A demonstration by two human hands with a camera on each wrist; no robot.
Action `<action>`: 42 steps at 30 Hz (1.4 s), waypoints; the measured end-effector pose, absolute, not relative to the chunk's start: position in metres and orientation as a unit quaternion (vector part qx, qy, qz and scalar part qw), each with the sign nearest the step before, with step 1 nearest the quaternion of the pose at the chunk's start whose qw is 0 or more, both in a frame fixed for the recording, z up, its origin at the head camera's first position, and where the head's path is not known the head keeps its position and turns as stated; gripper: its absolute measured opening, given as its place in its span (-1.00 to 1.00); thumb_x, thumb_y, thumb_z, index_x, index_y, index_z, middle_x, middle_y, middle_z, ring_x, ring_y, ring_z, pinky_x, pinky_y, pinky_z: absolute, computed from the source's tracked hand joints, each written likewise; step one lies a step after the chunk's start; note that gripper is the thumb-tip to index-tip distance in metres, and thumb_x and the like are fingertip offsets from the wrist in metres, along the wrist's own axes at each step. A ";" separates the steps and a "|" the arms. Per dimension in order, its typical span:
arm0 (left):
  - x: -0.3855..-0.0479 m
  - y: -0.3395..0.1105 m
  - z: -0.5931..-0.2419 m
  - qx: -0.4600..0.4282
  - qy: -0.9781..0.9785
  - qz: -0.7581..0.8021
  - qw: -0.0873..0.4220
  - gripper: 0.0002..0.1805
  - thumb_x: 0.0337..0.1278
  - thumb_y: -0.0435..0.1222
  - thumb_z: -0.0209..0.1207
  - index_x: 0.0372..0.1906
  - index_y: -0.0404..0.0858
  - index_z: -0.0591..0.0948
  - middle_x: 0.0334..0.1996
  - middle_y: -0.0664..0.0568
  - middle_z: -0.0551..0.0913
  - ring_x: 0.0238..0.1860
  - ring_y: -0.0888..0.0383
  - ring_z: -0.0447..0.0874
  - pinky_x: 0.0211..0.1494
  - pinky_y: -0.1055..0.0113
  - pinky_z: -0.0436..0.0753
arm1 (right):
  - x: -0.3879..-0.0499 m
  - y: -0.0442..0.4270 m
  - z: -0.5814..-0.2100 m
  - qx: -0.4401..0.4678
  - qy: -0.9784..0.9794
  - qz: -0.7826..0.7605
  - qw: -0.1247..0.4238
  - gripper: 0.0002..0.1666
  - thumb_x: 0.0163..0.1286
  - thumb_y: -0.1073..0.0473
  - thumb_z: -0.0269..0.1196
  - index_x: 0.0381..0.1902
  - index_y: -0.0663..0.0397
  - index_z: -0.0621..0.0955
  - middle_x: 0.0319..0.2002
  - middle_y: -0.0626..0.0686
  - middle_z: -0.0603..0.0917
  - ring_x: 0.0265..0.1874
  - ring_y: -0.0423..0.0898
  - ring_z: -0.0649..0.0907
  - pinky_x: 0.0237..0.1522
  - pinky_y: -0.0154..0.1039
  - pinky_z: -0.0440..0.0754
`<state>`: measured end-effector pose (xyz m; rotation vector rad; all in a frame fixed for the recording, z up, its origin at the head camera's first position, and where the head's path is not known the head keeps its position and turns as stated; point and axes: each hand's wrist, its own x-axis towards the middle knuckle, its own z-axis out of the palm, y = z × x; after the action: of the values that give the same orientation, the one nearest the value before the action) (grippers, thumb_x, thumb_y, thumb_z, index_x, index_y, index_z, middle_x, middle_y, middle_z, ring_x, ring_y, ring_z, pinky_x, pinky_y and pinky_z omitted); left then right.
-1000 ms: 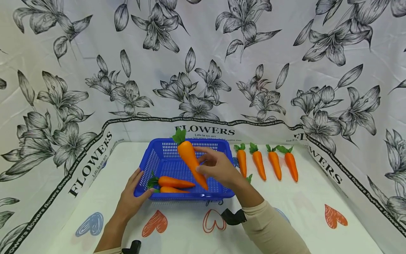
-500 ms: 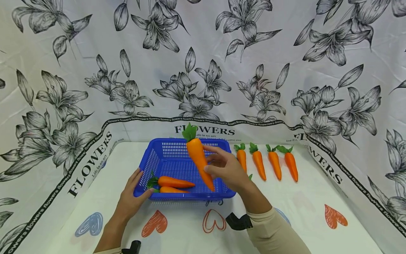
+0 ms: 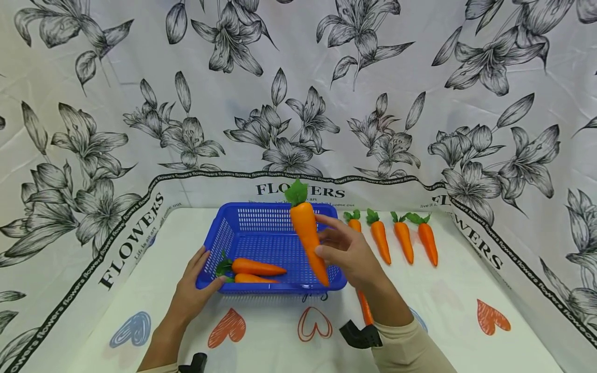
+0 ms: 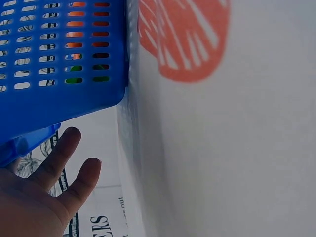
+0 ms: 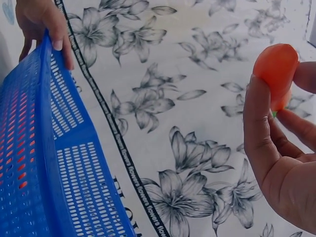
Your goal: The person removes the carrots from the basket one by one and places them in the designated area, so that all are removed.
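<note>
My right hand (image 3: 356, 259) pinches an orange carrot (image 3: 308, 233) between thumb and fingers, raised over the right part of a blue plastic basket (image 3: 280, 288). The carrot tilts with its green leafy top up. My left hand (image 3: 188, 295) holds the basket's left side, its thumb over the front rim near the corner. Two carrots lie inside, the upper one (image 3: 258, 267) in plain sight and the lower one (image 3: 252, 278) partly behind the front rim. In the right wrist view, the held carrot (image 5: 276, 71) shows end-on between the fingers.
Several carrots (image 3: 380, 241) lie in a row on the white cloth right of the basket. Another carrot (image 3: 365, 309) lies partly under my right forearm. A flower-printed curtain (image 3: 289, 103) hangs right behind the basket.
My right hand has moved right with the carrot, from mid-basket toward the basket's right side. A carrot beneath the right forearm has come into sight. My left hand stays on the basket.
</note>
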<state>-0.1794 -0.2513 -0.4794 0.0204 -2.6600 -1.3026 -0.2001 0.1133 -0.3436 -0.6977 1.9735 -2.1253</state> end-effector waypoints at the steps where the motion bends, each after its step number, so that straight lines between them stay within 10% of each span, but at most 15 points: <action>1: -0.179 -0.251 -0.479 0.007 -0.895 -0.438 0.090 -0.06 0.12 0.03 0.25 0.53 -0.11 0.09 0.52 -0.02 -0.08 0.42 -0.35 -0.06 0.17 -0.38 0.22 | -0.199 0.115 -0.344 -0.233 0.657 -0.713 0.078 -0.27 0.27 0.32 0.27 0.39 0.03 0.36 -0.05 0.29 0.52 -0.07 0.20 0.56 -0.15 -0.03 0.66; 42: -0.181 -0.253 -0.481 0.004 -0.896 -0.435 0.088 -0.07 0.14 0.04 0.24 0.53 -0.11 0.07 0.53 -0.01 -0.10 0.43 -0.34 -0.10 0.18 -0.39 0.19 | -0.179 0.174 -0.351 -0.184 0.657 -0.730 -0.015 -0.31 0.35 0.40 0.20 0.41 0.15 0.30 -0.11 0.31 0.49 -0.23 0.03 0.62 -0.31 -0.20 0.67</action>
<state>-0.1807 -0.2530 -0.4811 0.0129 -2.6683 -1.2958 -0.1789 0.1735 -0.3510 -0.5853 2.0856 -2.3175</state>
